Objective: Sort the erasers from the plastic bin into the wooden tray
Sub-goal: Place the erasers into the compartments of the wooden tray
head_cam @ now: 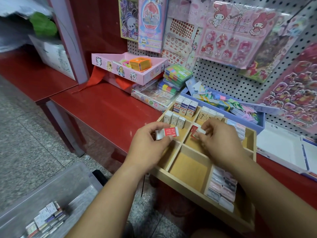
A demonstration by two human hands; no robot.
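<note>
Erasers (46, 219) lie jumbled in the clear plastic bin (56, 184) on the floor, below the front edge of the red bench (106, 107). Your left hand (147, 145) grips a red-sleeved white eraser (167, 133) between thumb and curled fingers, just above the left rim of the wooden tray (188, 169). The tray sits at the bench's front edge, and upright white erasers (175, 119) stand in rows in its back compartments. Your right hand (221, 141) pinches a second red-sleeved eraser (195, 131) with thumb and fingertips over the tray's middle compartment. Pastel erasers (222, 188) lie packed in the tray's front right compartment.
</note>
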